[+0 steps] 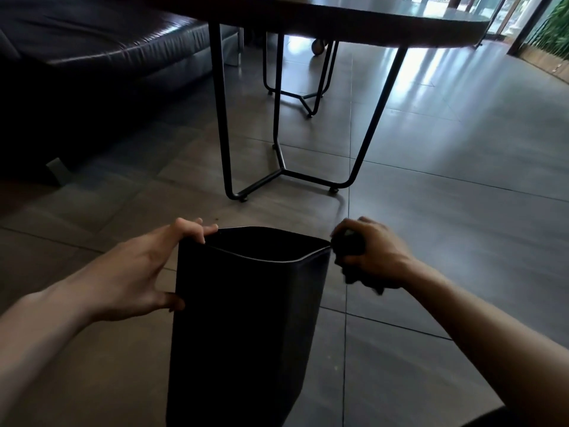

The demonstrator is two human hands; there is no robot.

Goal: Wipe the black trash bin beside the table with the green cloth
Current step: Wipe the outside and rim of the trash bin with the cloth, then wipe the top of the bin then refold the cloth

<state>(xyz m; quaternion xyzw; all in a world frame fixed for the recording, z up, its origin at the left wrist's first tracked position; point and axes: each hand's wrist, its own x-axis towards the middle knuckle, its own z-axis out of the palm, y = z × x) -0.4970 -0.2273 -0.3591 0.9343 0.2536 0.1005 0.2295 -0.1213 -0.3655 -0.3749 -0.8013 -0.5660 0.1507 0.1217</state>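
Black, plain and unpatterned: trash bin [246, 318], with a thin pale line along the rim. Dark, almost black in the dim light: cloth [349, 246]. Grey-brown floor [446, 211], crossed by dark grout lines in a grid. Black metal legs [220, 118]; dark glossy sofa [92, 41]. Green foliage [554, 26].

1 bin [246, 318], 1 cloth [349, 251], 2 hands [135, 272], 1 table [369, 23], 1 sofa [92, 41]
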